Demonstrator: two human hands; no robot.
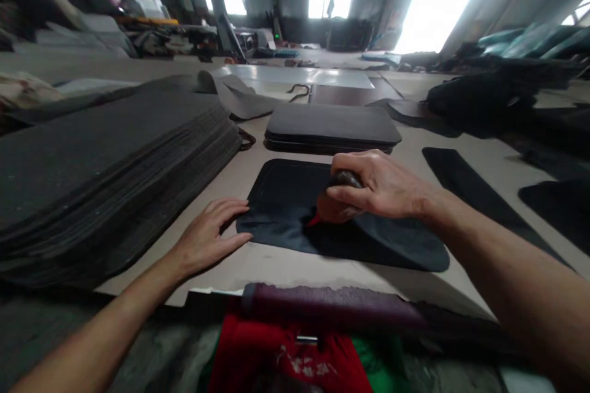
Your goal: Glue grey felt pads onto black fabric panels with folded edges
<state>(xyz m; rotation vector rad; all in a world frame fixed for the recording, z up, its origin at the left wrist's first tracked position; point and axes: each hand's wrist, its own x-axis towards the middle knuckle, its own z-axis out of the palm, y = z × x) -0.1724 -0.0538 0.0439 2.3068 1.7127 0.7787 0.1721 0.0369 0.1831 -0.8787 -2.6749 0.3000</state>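
A dark, round-cornered fabric panel lies on the pale tabletop in front of me, with wrinkles in its near half. At its left edge rests my left hand, thumb and fingers apart, the tips touching the panel. Over the panel's middle, my right hand is wrapped round a dark, round-ended tool. A red tip shows below that fist, at the panel's surface. Most of the tool is hidden by my fingers, so its exact kind does not show.
A thick stack of dark sheets stands at the left. Beyond the panel sits a smaller stack of round-cornered panels. A dark strip and a dark piece lie right. A maroon roll runs along the near edge.
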